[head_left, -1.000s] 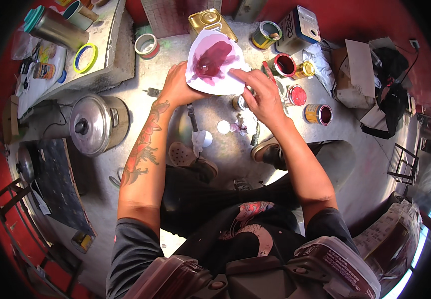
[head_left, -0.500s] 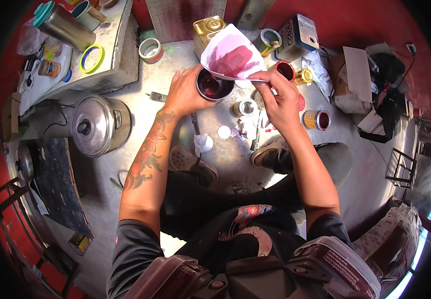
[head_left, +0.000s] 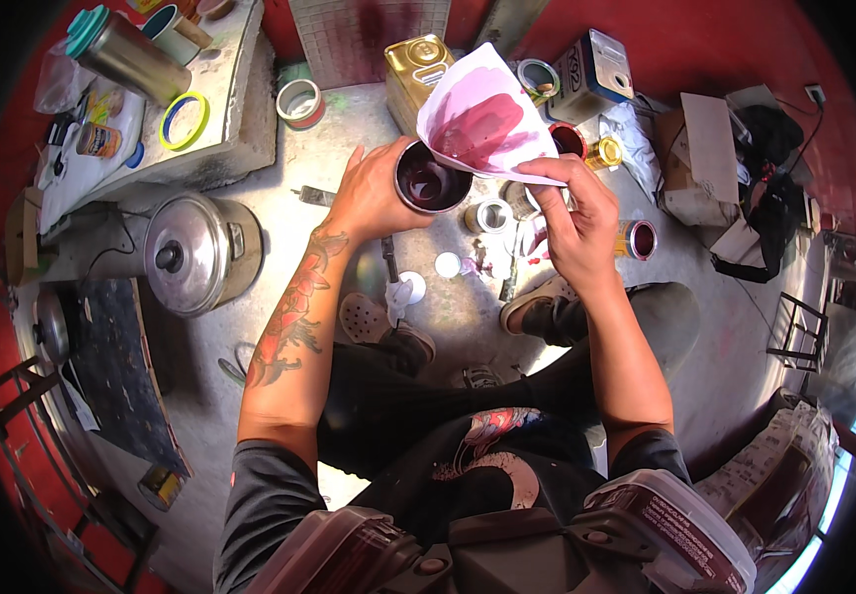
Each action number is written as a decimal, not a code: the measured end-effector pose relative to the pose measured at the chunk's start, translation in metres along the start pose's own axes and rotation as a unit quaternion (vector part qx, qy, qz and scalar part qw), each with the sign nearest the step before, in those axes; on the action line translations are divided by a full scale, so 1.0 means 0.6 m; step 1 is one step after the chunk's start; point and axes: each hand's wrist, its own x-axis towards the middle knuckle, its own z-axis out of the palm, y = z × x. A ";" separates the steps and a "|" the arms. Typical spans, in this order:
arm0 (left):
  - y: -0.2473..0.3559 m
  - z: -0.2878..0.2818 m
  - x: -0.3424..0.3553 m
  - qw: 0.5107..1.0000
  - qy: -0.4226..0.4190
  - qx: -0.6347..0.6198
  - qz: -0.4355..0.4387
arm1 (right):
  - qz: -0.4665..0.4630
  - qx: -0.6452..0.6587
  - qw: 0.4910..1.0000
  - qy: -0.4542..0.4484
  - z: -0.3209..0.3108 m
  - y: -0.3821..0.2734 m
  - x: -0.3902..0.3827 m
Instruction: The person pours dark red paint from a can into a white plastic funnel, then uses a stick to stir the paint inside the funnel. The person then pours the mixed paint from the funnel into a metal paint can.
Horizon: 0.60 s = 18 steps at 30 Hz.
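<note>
My left hand (head_left: 377,196) wraps round a cup (head_left: 435,210) with dark red liquid (head_left: 430,180) inside. Between finger and thumb, my right hand (head_left: 578,216) pinches the edge of a white paper cone (head_left: 488,107). A wet dark red stain covers much of the cone's inner side. Tilted, the paper stands just above and beside the cup's right rim; whether the two touch I cannot tell. Below the hands, a small open tin (head_left: 488,217) and a white round lid (head_left: 448,264) sit on the floor.
A gold can (head_left: 418,69), a large rectangular tin (head_left: 593,79) and several paint tins stand beyond my hands. A lidded metal pot (head_left: 200,252) is at left, under a concrete counter (head_left: 240,99) holding a steel bottle (head_left: 136,61). Cardboard boxes (head_left: 693,158) sit at right.
The paper cone has moved a little right and tipped more upright, showing more of its stained side. My right hand has shifted right and slightly nearer; the cup has moved slightly right.
</note>
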 end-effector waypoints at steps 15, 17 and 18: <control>-0.042 0.024 0.010 0.996 -0.019 -0.086 -0.018 | 0.018 -0.055 0.997 -0.060 0.026 0.022 -0.012; -0.035 0.017 0.010 0.996 -0.033 -0.083 -0.031 | 0.022 -0.068 0.992 -0.108 0.028 0.025 -0.008; -0.042 0.019 0.008 0.997 -0.026 -0.075 -0.019 | 0.023 -0.055 0.993 -0.106 0.030 0.027 -0.009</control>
